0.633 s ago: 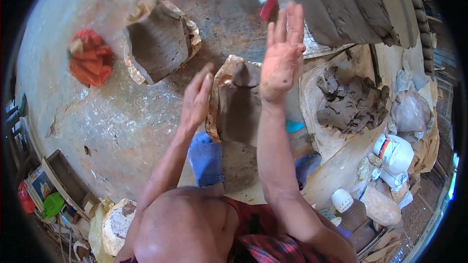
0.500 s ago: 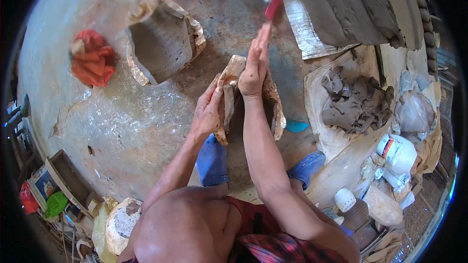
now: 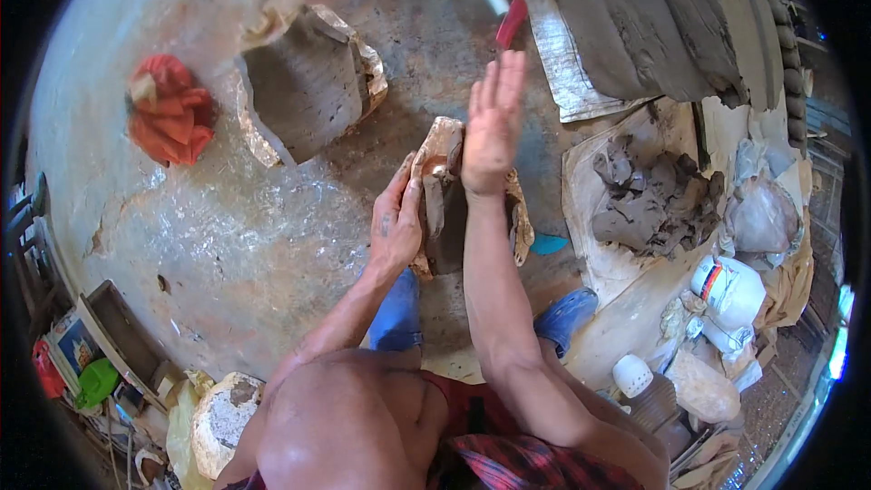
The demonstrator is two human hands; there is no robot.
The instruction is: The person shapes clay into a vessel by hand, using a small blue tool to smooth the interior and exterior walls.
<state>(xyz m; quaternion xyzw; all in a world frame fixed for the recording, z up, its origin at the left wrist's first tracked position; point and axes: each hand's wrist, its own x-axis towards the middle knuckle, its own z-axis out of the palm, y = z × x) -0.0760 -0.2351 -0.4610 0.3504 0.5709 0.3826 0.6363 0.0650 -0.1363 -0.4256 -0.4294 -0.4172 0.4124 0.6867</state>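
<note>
My left hand [image 3: 397, 222] holds the left wall of a small, pale, crusty plaster mold [image 3: 442, 136], thumb near its rim and fingers along its outer side. Grey clay [image 3: 442, 218] lines the mold. Above its right side my right hand [image 3: 494, 132] is stretched flat, fingers up and palm showing, holding nothing. That hand and forearm hide much of the mold's right half; whether the hand touches the rim I cannot tell. A larger mold piece [image 3: 374, 82] lined with smooth grey clay lies on the floor, far left of my hands.
An orange-red cloth [image 3: 171, 111] lies at the left. Grey clay slabs [image 3: 635, 23] are stacked far right, with clay lumps [image 3: 658, 195] on a board nearer. A teal flat piece [image 3: 549, 244] lies beside the mold. White tub [image 3: 730, 290] at right; blue shoes [image 3: 396, 313] below.
My right hand has turned from edge-on to palm showing and shifted slightly right. The small mold and my left hand sit a little lower in view.
</note>
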